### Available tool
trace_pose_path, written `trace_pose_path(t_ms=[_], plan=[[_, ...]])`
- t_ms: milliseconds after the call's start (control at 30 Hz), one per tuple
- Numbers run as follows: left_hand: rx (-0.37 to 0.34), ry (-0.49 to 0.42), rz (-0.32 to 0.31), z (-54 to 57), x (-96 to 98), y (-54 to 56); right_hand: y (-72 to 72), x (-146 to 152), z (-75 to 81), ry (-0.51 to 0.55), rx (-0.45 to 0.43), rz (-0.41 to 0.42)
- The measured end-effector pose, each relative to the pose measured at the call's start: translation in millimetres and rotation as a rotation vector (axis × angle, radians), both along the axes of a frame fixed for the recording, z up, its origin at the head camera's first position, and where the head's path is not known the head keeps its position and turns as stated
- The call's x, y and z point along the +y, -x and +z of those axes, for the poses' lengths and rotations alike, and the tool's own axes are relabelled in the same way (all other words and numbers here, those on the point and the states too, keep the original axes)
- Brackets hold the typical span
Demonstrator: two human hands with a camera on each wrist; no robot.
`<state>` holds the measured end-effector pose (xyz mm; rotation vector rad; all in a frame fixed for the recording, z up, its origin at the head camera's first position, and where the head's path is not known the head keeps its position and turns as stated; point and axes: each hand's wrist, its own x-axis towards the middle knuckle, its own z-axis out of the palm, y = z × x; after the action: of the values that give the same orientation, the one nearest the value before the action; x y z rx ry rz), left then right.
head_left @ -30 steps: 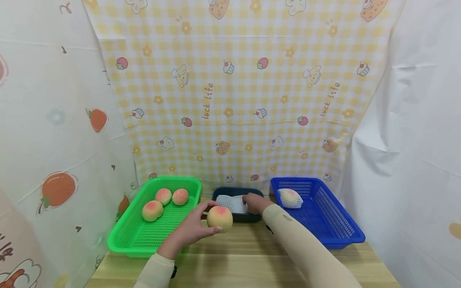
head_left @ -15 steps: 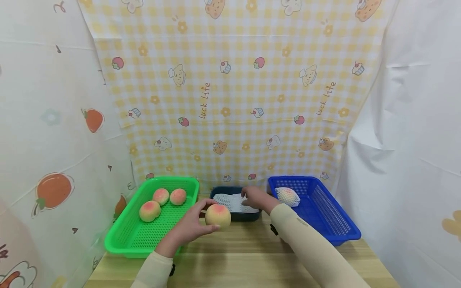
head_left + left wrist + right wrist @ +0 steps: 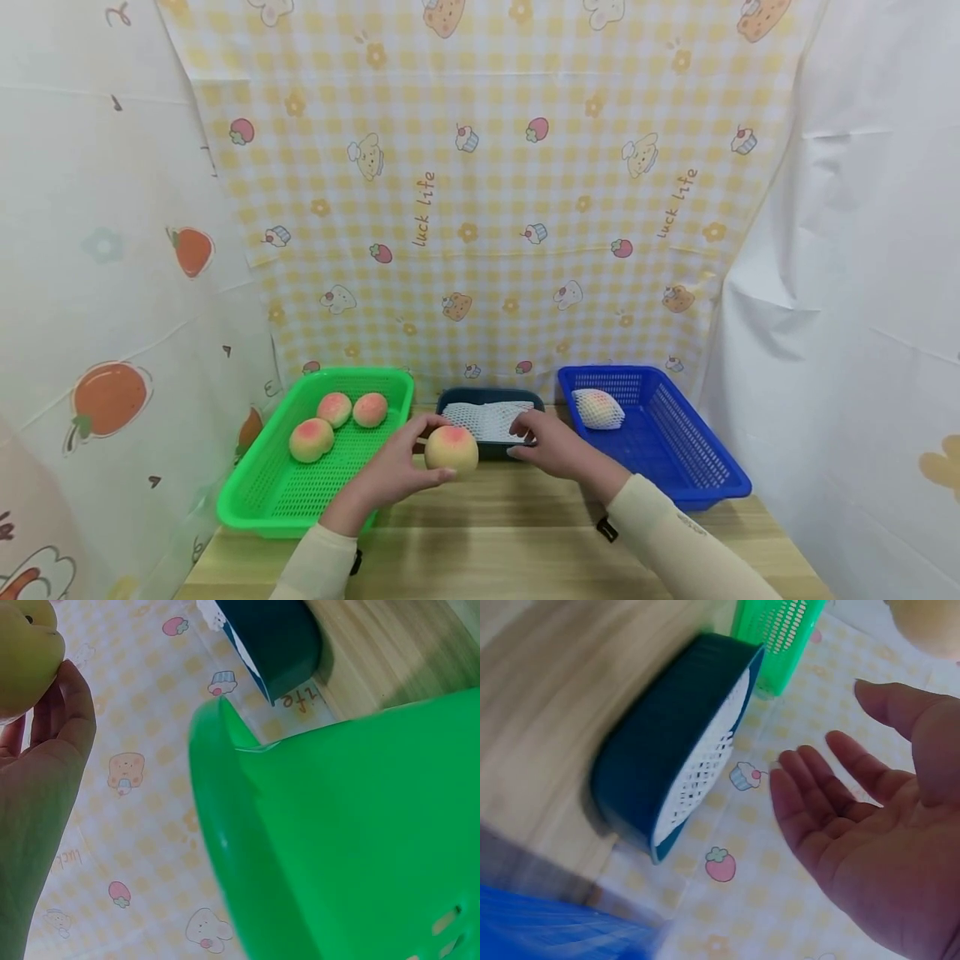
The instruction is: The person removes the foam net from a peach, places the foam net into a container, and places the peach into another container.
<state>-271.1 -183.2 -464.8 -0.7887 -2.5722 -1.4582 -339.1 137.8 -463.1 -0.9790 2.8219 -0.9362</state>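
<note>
My left hand [image 3: 397, 468] grips a yellow peach [image 3: 454, 452] with a pink top, thumb below and fingers behind, raised over the table. In the left wrist view, the fingers [image 3: 73, 712] curl against that peach [image 3: 28, 664]. My right hand [image 3: 558, 448] hovers at the front right of a dark green tray [image 3: 495, 452]. White foam fruit nets [image 3: 487, 417] lie flat inside this tray. Seen from the right wrist, the right hand [image 3: 900, 802] has loosely bent fingers and nothing in it, beside the tray [image 3: 660, 727].
On the left stands a green basket [image 3: 251, 512] with several peaches [image 3: 312, 440] towards its back. A blue basket [image 3: 720, 492] on the right holds a peach in a foam net [image 3: 598, 409]. Behind the wooden table [image 3: 495, 550] hangs a checked cloth [image 3: 480, 192].
The right hand has drawn out of the dark tray, back towards the front and slightly right, with nothing in it. The left hand keeps holding the peach nearly in place.
</note>
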Motion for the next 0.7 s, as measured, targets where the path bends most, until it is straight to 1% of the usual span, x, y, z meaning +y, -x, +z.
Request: trace_pose_path(t_ms=[100,200,333,467,700], plan=[[-0.005,-0.011,-0.014,-1.9,0.7,-0.2,-10.3,8,-5.3,0.037,0.017,-0.002],[-0.004,-0.010,-0.024,-4.2,2.1,-0.3,-19.2,14,-7.3,0.087,0.034,0.001],[0.002,-0.004,-0.039,-6.0,5.4,0.2,-26.5,19,-8.4,0.143,0.062,0.012],[0.009,-0.004,-0.046,-6.4,8.0,0.9,-29.4,21,-8.8,0.167,0.074,0.021],[-0.011,0.004,-0.056,-7.3,7.7,1.6,-28.9,21,-10.8,0.185,0.038,0.030]])
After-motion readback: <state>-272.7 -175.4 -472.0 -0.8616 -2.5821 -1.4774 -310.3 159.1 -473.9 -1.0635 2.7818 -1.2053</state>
